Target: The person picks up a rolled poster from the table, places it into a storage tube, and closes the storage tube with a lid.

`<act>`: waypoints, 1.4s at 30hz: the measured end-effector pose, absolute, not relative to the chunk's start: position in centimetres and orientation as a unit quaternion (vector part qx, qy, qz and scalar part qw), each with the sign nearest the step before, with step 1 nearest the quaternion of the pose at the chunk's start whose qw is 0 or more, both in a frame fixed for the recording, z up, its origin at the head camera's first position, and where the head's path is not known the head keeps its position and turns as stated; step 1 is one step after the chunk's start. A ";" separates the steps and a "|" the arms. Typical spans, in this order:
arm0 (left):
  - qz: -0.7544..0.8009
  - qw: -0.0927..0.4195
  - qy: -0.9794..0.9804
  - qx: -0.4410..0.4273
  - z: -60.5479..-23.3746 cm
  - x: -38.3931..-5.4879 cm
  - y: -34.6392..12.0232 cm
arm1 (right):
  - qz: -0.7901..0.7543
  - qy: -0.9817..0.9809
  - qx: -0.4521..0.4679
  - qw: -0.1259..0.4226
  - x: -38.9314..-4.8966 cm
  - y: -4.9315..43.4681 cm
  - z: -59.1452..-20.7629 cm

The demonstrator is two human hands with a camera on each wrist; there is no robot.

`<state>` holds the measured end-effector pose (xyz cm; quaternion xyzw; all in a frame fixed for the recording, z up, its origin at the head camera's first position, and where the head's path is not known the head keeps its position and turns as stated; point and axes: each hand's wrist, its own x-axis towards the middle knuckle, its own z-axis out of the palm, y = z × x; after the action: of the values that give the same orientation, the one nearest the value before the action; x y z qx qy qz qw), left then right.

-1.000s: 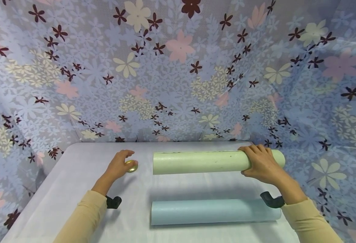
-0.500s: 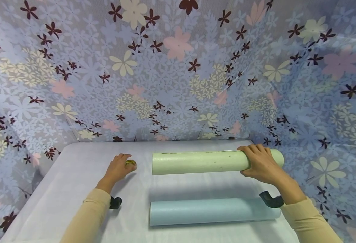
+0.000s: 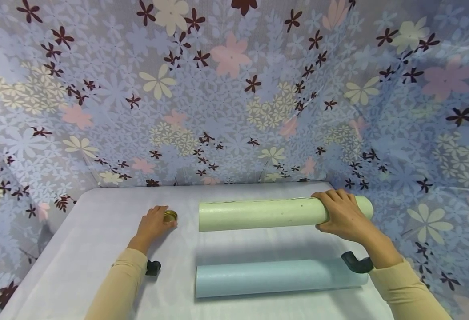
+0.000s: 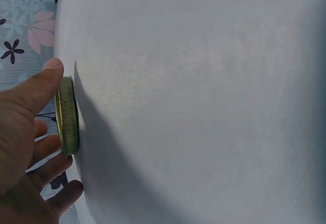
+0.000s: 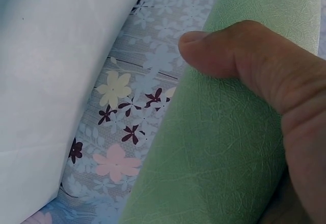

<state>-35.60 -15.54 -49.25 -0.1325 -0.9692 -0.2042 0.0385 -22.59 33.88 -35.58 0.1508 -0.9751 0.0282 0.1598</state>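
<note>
While the head camera looked down, the right hand was curled over the far end of a pale green roll, a long smooth cylinder held level above the table. A light blue roll of like shape lay nearer the person, parallel to it. The left hand held a small round gold lid just left of the green roll's near end. White cloth covered the table, and flowered fabric hung behind and to both sides. Both sleeves were cream.

From the left wrist, the lid showed edge-on as a thin metal disc with a dull brass rim, pinched between thumb and fingers against the cloth's fine weave; the head view hid that grip.

From the right wrist, the thumb pressed into the green roll, whose skin bore a faint crinkled, leathery grain unseen from above. White cloth and flowered fabric lay beyond
</note>
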 end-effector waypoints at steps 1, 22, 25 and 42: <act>-0.204 0.038 -0.969 -0.133 -49.3 -35.6 -15.5 | 0.028 -0.975 0.150 0.159 -22.6 33.9 -35.6; -0.196 0.041 -0.974 -0.104 -50.1 -35.5 -15.3 | 0.029 -0.973 0.154 0.169 -22.4 34.3 -36.0; -0.196 0.041 -0.975 -0.101 -50.1 -35.5 -15.2 | 0.028 -0.973 0.154 0.168 -22.4 34.3 -36.1; -0.211 0.042 -0.972 -0.096 -50.6 -35.6 -15.4 | 0.026 -0.971 0.161 0.175 -22.2 34.3 -36.3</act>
<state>-35.58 -15.39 -50.60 -0.0958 -0.9718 -0.2112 0.0422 -22.24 34.31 -36.31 0.1611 -0.9710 0.0265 0.1749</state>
